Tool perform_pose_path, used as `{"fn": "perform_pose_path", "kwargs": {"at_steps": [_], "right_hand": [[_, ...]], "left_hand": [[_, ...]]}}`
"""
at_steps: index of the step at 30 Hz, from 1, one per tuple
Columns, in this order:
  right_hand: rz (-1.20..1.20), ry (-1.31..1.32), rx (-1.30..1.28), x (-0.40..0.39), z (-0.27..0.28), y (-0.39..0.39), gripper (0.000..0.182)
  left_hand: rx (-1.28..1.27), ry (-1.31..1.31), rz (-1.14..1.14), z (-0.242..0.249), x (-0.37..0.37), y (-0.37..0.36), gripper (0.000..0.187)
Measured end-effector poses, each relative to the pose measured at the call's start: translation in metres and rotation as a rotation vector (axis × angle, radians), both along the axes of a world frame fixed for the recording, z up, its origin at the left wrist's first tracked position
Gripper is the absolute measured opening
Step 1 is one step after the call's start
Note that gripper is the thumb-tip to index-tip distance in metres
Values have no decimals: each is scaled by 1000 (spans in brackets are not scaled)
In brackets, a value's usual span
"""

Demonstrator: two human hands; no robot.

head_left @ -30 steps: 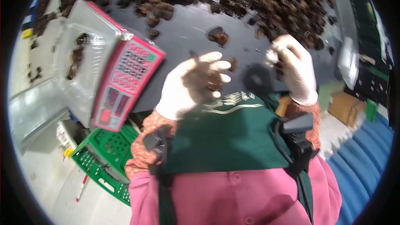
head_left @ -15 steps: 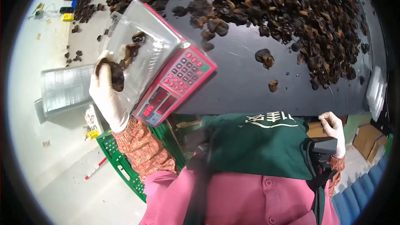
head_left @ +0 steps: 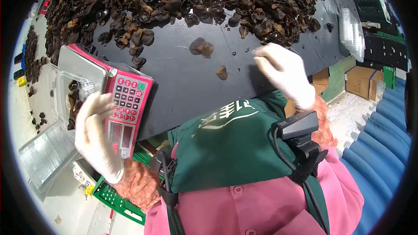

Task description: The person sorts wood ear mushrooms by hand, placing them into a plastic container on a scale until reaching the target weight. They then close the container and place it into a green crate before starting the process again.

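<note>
My left hand [head_left: 96, 137], in a white glove, is beside the pink scale [head_left: 146, 85]. Its fingers are apart and I see nothing in them. A clear plastic tray [head_left: 55, 89] lies tilted on the scale's metal plate [head_left: 82, 61], with some dark wood ear mushrooms [head_left: 75, 104] inside, partly hidden by this hand. Over the dark table [head_left: 183, 91], my right hand [head_left: 285, 74], also gloved, has its fingers curved and a gap beside the thumb; nothing shows in it. Near its fingertips is the edge of a big wood ear heap [head_left: 174, 4].
Loose wood ear pieces [head_left: 201, 48] lie between the heap and the table's front. Stacked clear trays [head_left: 351, 35] stand at the right edge; more plastic trays [head_left: 45, 156] are at the left. A green crate [head_left: 117, 202] sits low at left, a cardboard box [head_left: 363, 82] at right.
My left hand has let go of the wood ear piece and drawn back from the tray. My right hand has risen from the table's front edge to over the table. The view has turned right.
</note>
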State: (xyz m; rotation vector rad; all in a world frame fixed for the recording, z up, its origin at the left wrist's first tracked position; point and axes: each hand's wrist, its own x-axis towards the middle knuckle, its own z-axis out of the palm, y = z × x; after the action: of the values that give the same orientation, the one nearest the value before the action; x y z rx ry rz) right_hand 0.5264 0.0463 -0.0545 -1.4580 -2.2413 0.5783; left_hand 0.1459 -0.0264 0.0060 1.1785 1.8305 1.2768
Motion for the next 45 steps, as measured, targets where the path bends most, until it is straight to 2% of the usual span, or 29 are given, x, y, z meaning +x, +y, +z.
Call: {"fn": "perform_pose_path", "kwargs": {"at_steps": [2,3,5,7,10,11,13,14,15,16,17,19,21,22,25,26,29,30,31,33,34,35,37,38,39,40,43,44,45], "right_hand": [[92,-10,143,-49,-26,17,21],[167,31,132,-70,-27,24,25],[213,-26,76,-96,-46,38,22],[231,-92,64,-107,-66,50,21],[296,130,-70,-109,-51,36,22],[325,206,-122,-109,-43,24,23],[448,379,-171,-107,-33,4,33],[394,458,-210,-102,-30,2,35],[341,536,-250,-93,-27,0,37],[175,469,-330,-81,-14,3,35],[20,561,-380,-71,-23,5,27],[-207,891,-711,-56,-24,1,21],[48,394,-269,-51,-26,-3,17],[45,387,-244,-52,-30,-7,18],[-81,804,-628,-64,-21,-13,16],[-128,919,-852,-67,-10,-13,18],[6,587,-374,-53,-15,-7,17],[-16,459,-289,-43,-8,-3,15],[30,316,-169,-27,-10,2,15],[-49,224,-283,-4,-7,-1,15],[-87,251,-329,-1,-6,-5,15],[-125,278,-373,1,-4,-8,16],[-209,329,-421,8,-2,-16,16],[-259,348,-424,15,-3,-21,17],[-312,366,-423,26,-4,-25,17],[-238,194,-259,44,-4,-28,18],[-369,-124,-177,91,9,-44,17],[-408,-270,-188,110,9,-51,17],[-401,-377,-135,116,7,-55,19]], "left_hand": [[-126,-174,-229,-21,29,7,30],[-228,-264,-290,-31,44,11,34],[-352,-428,-362,-63,57,12,35],[-352,-700,-344,-94,70,5,46],[-354,-1154,-278,-123,89,-5,60],[-340,-1432,-295,-133,90,-5,57],[-315,-1750,-273,-134,93,-1,58],[-378,-1655,-200,-131,94,1,58],[-421,-1694,-284,-133,86,2,59],[-430,-1726,-294,-136,82,3,59],[-437,-1757,-302,-138,81,3,60],[-438,-1859,-218,-137,81,4,60],[-461,-1896,-144,-137,84,6,59],[-438,-1893,-188,-141,83,6,59],[-429,-1839,-201,-137,83,5,59],[-462,-1813,-155,-130,86,6,58],[-431,-1745,-259,-139,82,0,57],[-464,-1572,-222,-135,82,-1,56],[-444,-1398,-229,-130,85,-3,46],[-458,-809,-379,-113,91,3,32],[-483,-663,-373,-105,102,11,23],[-409,-456,-455,-110,112,15,28],[-43,56,-658,-103,129,33,38],[128,306,-698,-121,136,40,41],[115,454,-796,-123,140,48,34],[129,484,-816,-127,143,51,29],[166,436,-770,-137,147,54,16],[157,192,-718,-139,144,54,13],[-26,43,-705,-129,139,53,10]]}}
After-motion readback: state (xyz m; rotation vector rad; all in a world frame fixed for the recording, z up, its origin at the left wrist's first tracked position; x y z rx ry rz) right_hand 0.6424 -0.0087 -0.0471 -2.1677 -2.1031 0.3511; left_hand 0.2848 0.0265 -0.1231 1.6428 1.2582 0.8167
